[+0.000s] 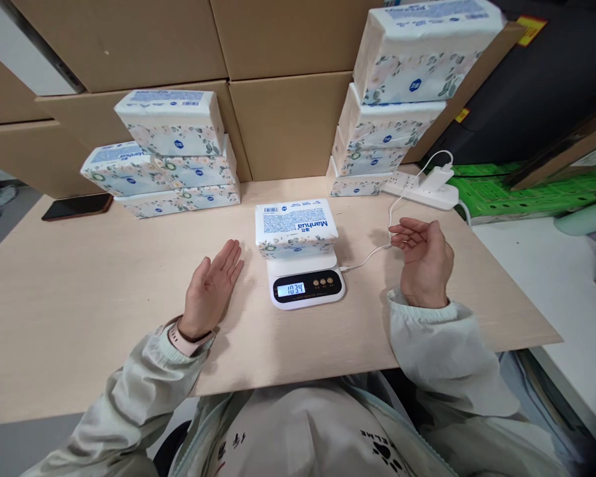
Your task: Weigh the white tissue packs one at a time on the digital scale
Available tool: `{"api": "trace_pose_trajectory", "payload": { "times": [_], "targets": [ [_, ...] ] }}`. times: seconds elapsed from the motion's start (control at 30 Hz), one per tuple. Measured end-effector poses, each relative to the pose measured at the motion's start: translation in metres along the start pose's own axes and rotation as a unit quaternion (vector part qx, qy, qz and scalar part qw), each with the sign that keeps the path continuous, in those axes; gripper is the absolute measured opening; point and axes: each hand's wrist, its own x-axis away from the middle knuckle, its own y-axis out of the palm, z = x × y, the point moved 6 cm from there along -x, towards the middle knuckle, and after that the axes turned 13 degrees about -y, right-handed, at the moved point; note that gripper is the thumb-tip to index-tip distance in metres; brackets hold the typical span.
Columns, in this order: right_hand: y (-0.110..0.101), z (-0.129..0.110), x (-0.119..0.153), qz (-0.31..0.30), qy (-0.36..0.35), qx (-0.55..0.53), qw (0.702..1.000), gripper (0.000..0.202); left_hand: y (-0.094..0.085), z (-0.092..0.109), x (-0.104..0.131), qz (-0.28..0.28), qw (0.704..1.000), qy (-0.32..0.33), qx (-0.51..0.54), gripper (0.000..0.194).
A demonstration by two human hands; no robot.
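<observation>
A tissue pack with blue print lies on the white scale, whose lit display reads 103.4. To the left of the scale, my left hand rests palm up with its fingers stretched out, holding nothing. My right hand is on the other side, palm up and fingers slightly curled, beside the white cable that runs to the scale. Neither hand touches the pack.
Tissue packs stand stacked at the back left and back right, before cardboard boxes. A phone lies at the far left. A power strip sits behind my right hand, near green crates.
</observation>
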Motion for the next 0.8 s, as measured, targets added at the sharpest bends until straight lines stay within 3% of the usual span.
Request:
{"api": "trace_pose_trajectory", "payload": {
  "times": [0.33,0.47,0.6,0.67,0.73,0.8],
  "targets": [
    [0.001,0.000,0.002,-0.015,0.003,0.012,1.000,0.045,0.002,-0.002,0.000,-0.018,1.000,0.000,0.006,0.053],
    [0.024,-0.001,0.020,-0.166,0.000,0.099,0.981,0.051,0.021,0.001,-0.006,-0.042,0.998,0.020,-0.046,0.060],
    [0.058,-0.008,0.045,-0.353,0.001,0.154,0.923,0.053,0.057,0.011,-0.012,-0.103,0.989,0.059,-0.089,0.065],
    [0.074,-0.018,0.055,-0.418,-0.016,0.164,0.893,0.054,0.069,0.018,-0.011,-0.122,0.985,0.077,-0.089,0.063],
    [0.090,-0.033,0.061,-0.458,-0.038,0.161,0.873,0.058,0.071,0.030,-0.005,-0.105,0.986,0.102,-0.079,0.058],
    [0.113,-0.049,0.069,-0.495,-0.072,0.155,0.852,0.067,0.061,0.049,0.003,-0.055,0.988,0.131,-0.056,0.051]
  ]
}}
